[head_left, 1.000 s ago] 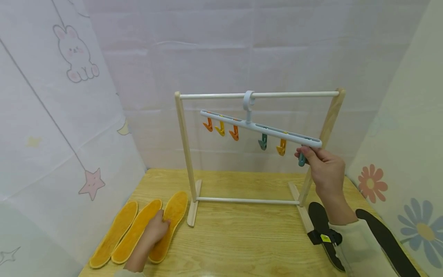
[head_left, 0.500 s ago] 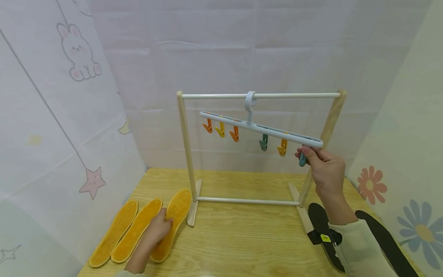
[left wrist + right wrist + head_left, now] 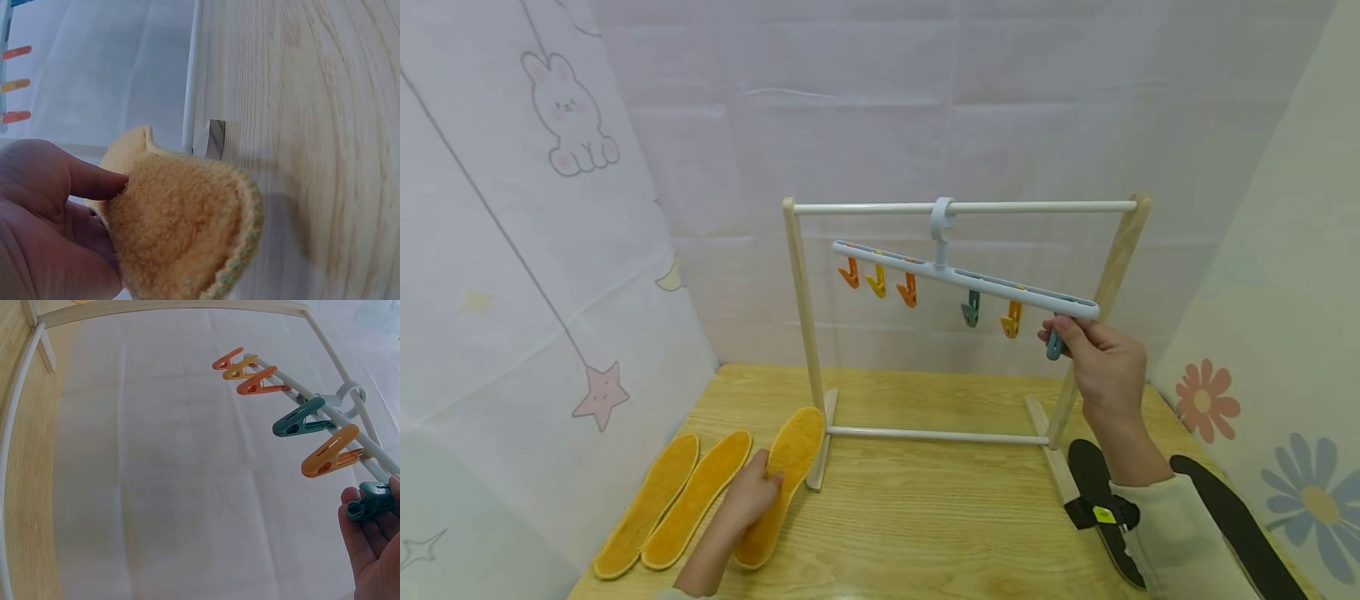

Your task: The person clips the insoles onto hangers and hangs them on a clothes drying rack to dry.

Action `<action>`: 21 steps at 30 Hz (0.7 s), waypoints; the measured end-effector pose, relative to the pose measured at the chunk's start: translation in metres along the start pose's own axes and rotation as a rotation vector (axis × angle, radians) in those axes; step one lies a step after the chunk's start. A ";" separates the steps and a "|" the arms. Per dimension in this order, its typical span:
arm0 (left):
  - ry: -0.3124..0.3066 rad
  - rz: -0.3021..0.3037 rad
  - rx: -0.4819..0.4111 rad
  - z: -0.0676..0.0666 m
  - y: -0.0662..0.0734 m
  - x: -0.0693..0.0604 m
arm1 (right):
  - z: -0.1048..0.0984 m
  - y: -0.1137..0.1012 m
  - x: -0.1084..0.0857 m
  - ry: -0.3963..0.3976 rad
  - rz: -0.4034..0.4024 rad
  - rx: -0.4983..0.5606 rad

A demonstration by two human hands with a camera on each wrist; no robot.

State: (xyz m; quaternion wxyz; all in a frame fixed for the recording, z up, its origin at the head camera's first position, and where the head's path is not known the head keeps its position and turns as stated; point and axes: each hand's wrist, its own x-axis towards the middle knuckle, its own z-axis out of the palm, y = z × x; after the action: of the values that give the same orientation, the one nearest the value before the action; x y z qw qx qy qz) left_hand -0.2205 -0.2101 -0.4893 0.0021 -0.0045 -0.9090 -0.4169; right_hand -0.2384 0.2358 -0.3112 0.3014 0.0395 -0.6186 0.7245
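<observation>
Wooden rack [image 3: 805, 317] with white rails stands mid-table; its left post and foot rise just past the toe end of the held yellow insole [image 3: 795, 446], between it and most of the hanger [image 3: 942, 271]. Hanger hooked over the top rail, bar slanting down toward the right hand [image 3: 1108, 367]. Five clips hang free: orange, yellow, orange, dark green, amber. At the near end, the right hand pinches a teal clip [image 3: 1055, 343] between thumb and fingers; whether its mouth gapes cannot be told.

Left hand [image 3: 755, 492] grips the insole by its long edge, thumb on the fleece; the insole is tilted. Two more yellow insoles [image 3: 700, 500] lie to its left. Right of the rack, two dark insoles [image 3: 1232, 512], one partly covered by the right forearm and its black strap [image 3: 1082, 513].

Against a second earlier: left hand and insole have shifted right, and the toe end now overlaps the rack's left post and foot in the head view. Right hand, hanger and the lying insoles hold nearly the same places.

Surface: pale wood-grain table [image 3: 925, 500]. Behind, a creased whitish sheet [image 3: 880, 125]; left panel printed with rabbit and star, right panel with flowers.
</observation>
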 end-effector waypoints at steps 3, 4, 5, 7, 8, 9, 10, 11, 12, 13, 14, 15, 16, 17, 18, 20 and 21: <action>-0.028 -0.018 -0.020 0.001 0.003 0.000 | 0.001 0.001 0.000 -0.001 -0.011 0.007; -0.038 -0.021 -0.029 0.001 0.005 -0.001 | 0.001 0.001 0.000 -0.001 -0.015 0.007; -0.045 -0.023 -0.034 0.002 0.005 0.000 | 0.001 0.001 0.000 -0.002 -0.017 0.008; -0.053 -0.024 -0.043 0.002 0.007 0.000 | 0.001 0.002 0.000 -0.002 -0.027 0.007; -0.054 -0.024 -0.047 0.003 0.008 -0.001 | 0.000 0.002 0.000 -0.003 -0.030 0.008; -0.056 -0.024 -0.050 0.004 0.008 -0.001 | 0.000 0.003 0.000 -0.005 -0.031 0.008; -0.055 -0.021 -0.047 0.004 0.009 -0.001 | 0.000 0.003 0.000 -0.006 -0.032 0.006; -0.057 -0.021 -0.047 0.005 0.009 -0.001 | -0.001 0.003 0.000 -0.007 -0.033 0.005; -0.059 -0.021 -0.049 0.005 0.010 -0.001 | -0.001 0.003 0.000 -0.008 -0.035 0.003; -0.061 -0.022 -0.052 0.006 0.010 -0.001 | -0.001 0.003 0.000 -0.008 -0.034 0.002; -0.064 -0.021 -0.054 0.007 0.011 -0.001 | -0.001 0.003 0.000 -0.009 -0.033 0.003; -0.066 -0.020 -0.056 0.007 0.012 -0.001 | -0.001 0.003 0.000 -0.008 -0.031 0.001; -0.065 -0.016 -0.057 0.008 0.013 -0.001 | -0.001 0.003 0.001 -0.008 -0.032 0.000; -0.067 -0.015 -0.060 0.009 0.014 -0.001 | -0.001 0.004 0.001 -0.009 -0.035 0.001; -0.066 -0.011 -0.063 0.009 0.015 -0.001 | -0.001 0.004 0.001 -0.011 -0.037 0.002; -0.067 -0.005 -0.066 0.010 0.017 -0.001 | -0.001 0.004 0.001 -0.015 -0.041 0.002; -0.065 0.002 -0.062 0.011 0.017 -0.001 | -0.001 0.005 0.002 -0.017 -0.045 0.003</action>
State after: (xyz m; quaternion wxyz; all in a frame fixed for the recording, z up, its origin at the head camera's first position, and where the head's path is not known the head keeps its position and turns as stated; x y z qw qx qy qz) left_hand -0.2193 -0.1904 -0.4833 -0.0271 -0.0190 -0.8951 -0.4446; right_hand -0.2416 0.2369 -0.3146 0.3120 0.0601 -0.6191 0.7181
